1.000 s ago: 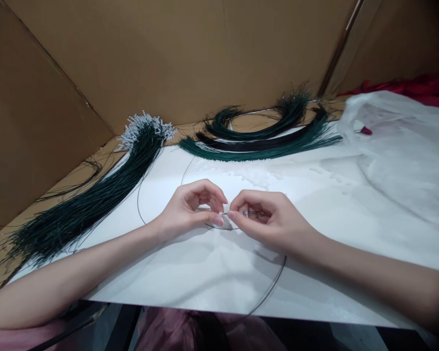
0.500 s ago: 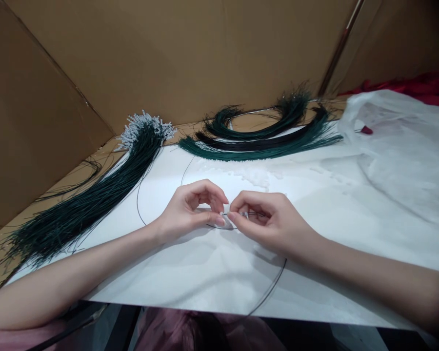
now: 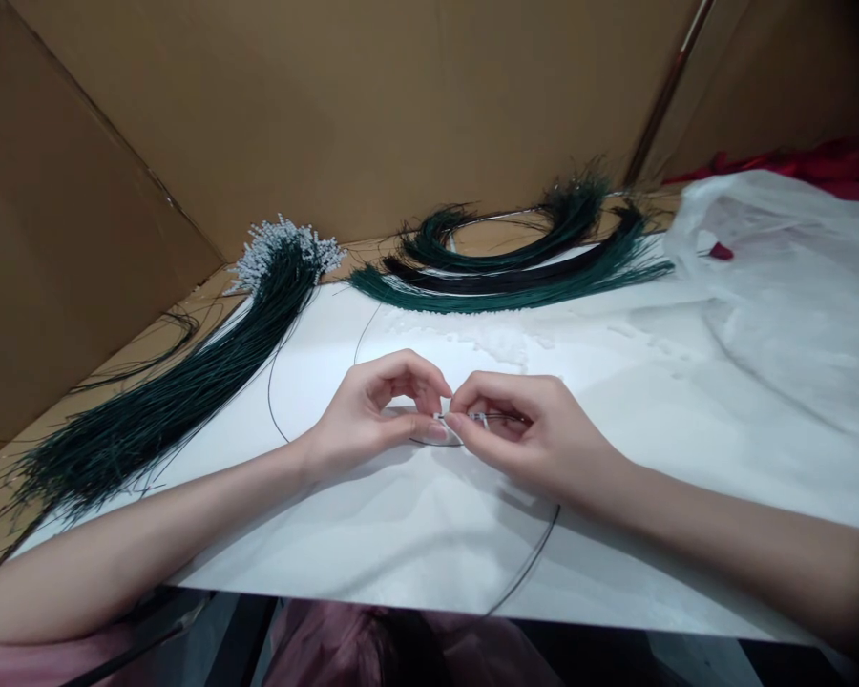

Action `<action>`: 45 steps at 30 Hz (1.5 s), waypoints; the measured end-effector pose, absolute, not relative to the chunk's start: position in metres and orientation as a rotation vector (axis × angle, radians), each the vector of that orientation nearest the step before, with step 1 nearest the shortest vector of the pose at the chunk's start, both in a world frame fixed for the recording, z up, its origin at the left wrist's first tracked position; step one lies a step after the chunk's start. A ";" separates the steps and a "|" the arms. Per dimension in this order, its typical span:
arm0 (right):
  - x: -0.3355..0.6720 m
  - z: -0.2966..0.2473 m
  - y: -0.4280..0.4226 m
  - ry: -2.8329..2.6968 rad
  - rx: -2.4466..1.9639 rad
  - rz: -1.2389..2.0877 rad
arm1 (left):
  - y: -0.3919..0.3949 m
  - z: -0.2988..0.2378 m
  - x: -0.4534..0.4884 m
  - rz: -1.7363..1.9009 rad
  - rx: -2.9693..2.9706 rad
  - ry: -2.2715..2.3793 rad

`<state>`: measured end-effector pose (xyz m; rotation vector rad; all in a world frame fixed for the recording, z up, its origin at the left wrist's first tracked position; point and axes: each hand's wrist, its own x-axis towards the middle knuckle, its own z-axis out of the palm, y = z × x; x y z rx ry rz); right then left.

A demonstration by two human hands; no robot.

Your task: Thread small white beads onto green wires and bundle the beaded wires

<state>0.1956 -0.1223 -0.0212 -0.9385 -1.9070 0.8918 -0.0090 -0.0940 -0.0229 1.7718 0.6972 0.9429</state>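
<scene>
My left hand (image 3: pixel 376 410) and my right hand (image 3: pixel 522 425) meet fingertip to fingertip over the white sheet (image 3: pixel 401 515). Both pinch the same thin dark wire (image 3: pixel 526 563), which loops away from my right hand toward the near edge and curves behind my left hand. My left thumb and forefinger hold a small white bead at the wire's end. A scatter of small white beads (image 3: pixel 497 343) lies just beyond my hands.
A long bundle of dark green wires with white bead tips (image 3: pixel 186 382) lies at the left. Curved green and black wire bundles (image 3: pixel 515 272) sit at the back. A white plastic bag (image 3: pixel 794 286) covers the right. Cardboard walls (image 3: pixel 329 114) enclose the rear and left.
My left fingertips have closed slightly toward my right hand. Otherwise the hands and wire stay in place.
</scene>
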 end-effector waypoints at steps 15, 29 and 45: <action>0.195 -0.021 -0.121 -1.920 -0.949 0.872 | -0.096 -0.020 -0.008 0.928 1.722 0.719; 0.196 -0.022 -0.121 -1.944 -0.945 0.817 | -0.096 -0.019 -0.004 0.924 1.755 0.725; 0.196 -0.021 -0.120 -1.989 -1.015 0.812 | -0.102 -0.016 0.005 0.884 1.778 0.773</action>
